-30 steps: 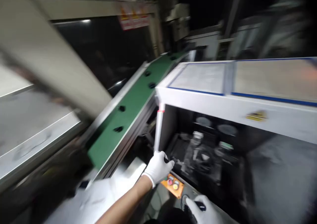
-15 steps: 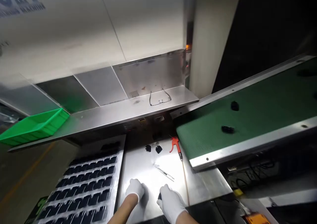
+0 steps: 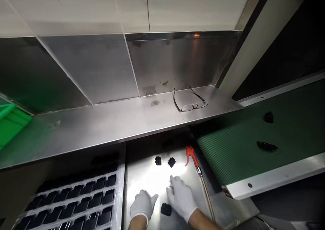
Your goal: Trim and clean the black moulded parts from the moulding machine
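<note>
My left hand [image 3: 143, 205], in a white glove, is low over the steel worktop [image 3: 134, 175] with its thumb spread and nothing visible in it. To its right, my gloved right hand [image 3: 182, 196] reaches forward over the worktop, fingers stretched out and slightly bent. A small black plastic part [image 3: 166, 209] lies between the hands, touching neither. Farther back rest a second black part [image 3: 158, 161] and a third black part [image 3: 171, 162]. The tweezers seen earlier do not show; my right hand covers about that spot.
A red air blow gun [image 3: 192, 156] with its hose lies right of my hands. Beyond it, a green conveyor belt [image 3: 236, 155] carries black parts. At left stands a tray [image 3: 122, 189] of black pieces. Eyeglasses [image 3: 188, 107] sit on the steel shelf [image 3: 114, 120]; a green bin [image 3: 14, 123] is far left.
The dark part that was in my right hand now lies on the worktop. My right hand has moved forward over the tweezers' spot. The view has tilted and come closer.
</note>
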The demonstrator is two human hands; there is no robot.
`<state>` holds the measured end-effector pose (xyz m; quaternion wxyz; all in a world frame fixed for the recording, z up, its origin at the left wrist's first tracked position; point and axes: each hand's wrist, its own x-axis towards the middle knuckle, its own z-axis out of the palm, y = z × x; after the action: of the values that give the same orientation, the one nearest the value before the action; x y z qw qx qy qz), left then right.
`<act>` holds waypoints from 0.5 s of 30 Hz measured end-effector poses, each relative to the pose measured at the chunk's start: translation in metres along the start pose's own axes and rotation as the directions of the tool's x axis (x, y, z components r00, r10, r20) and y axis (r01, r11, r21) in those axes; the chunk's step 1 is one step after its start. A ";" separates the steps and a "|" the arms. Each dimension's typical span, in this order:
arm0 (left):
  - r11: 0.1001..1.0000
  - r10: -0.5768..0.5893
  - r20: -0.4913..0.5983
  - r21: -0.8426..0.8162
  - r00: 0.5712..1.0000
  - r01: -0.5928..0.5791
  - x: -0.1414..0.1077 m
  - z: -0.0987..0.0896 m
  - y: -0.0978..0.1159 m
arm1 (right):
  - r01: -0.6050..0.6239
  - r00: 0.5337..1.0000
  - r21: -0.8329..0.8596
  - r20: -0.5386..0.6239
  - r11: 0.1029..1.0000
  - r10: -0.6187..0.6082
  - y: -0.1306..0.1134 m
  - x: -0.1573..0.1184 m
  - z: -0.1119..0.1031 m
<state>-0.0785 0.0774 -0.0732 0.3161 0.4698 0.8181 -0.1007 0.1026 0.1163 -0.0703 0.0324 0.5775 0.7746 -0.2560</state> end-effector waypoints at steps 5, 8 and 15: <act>0.963 0.172 -0.198 -0.173 0.965 -0.208 0.056 -0.028 0.043 | 0.056 0.998 -0.005 -0.029 0.998 -0.056 0.027 0.090 -0.029; 0.939 0.233 -0.229 -0.199 0.945 -0.280 0.095 -0.025 0.075 | 0.071 0.995 0.047 0.065 0.996 -0.074 0.035 0.123 -0.018; 0.902 0.260 -0.236 -0.286 0.936 -0.322 0.109 -0.029 0.080 | -0.127 0.991 0.438 0.026 0.890 0.129 0.036 0.113 -0.014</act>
<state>-0.0636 0.2112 -0.1066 0.3193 0.5370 0.7703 0.1280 0.1017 0.2285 -0.1106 -0.0833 0.6203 0.6572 -0.4200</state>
